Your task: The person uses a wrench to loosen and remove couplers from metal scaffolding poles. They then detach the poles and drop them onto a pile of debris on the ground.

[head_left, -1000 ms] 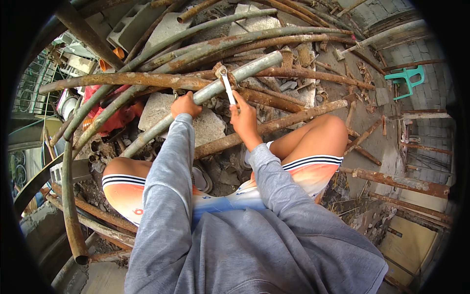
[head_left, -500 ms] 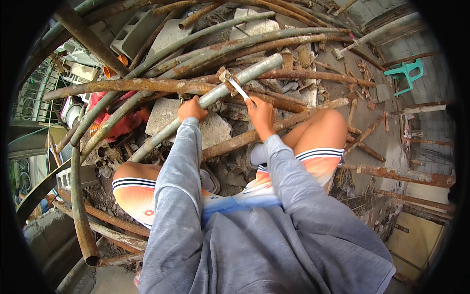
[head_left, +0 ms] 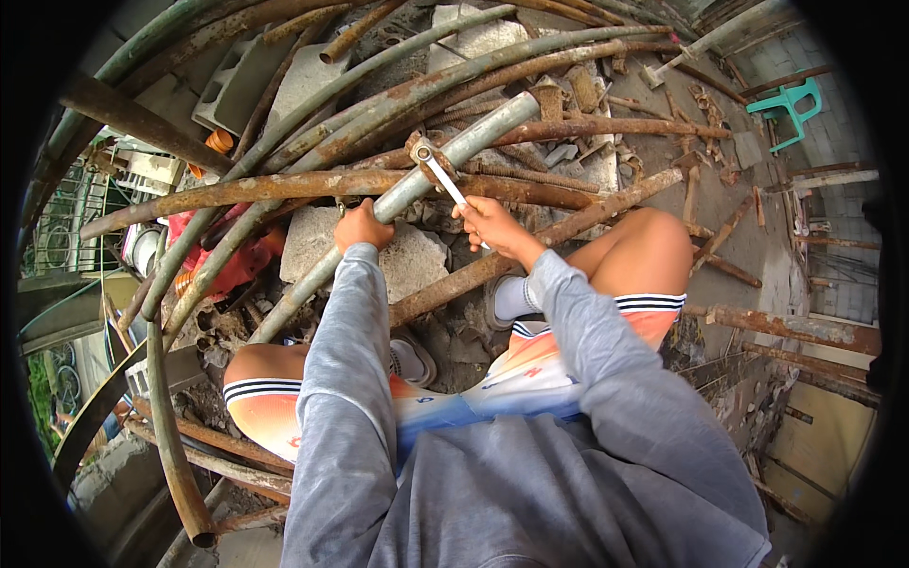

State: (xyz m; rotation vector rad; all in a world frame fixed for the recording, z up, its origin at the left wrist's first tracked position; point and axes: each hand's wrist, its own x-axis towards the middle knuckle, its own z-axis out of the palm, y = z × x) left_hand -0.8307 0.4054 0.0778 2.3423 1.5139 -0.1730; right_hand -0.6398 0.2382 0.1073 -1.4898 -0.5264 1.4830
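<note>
A grey metal pipe (head_left: 473, 140) runs slantwise in front of me, from between my knees at lower left to upper right. My left hand (head_left: 364, 227) is closed round it near the middle. A rusty clamp (head_left: 422, 153) with a bolt and nut sits on the pipe. My right hand (head_left: 494, 227) grips a silver wrench (head_left: 445, 180), whose head is on the clamp's nut. The wrench's lower end shows below my fingers. Behind the clamp, a rusty pipe (head_left: 312, 184) passes crosswise under the grey one.
Long, bent, rusty pipes (head_left: 398, 95) are heaped ahead and to the left. Broken concrete slabs (head_left: 322, 237) lie under the grey pipe. A hollow block (head_left: 227, 85) and a red bag (head_left: 222, 256) are at left. A green plastic stool (head_left: 791, 109) stands far right.
My right hand has shifted its hold on the wrench, its fingers now looser along the handle. The view has moved slightly. My left hand stays on the pipe.
</note>
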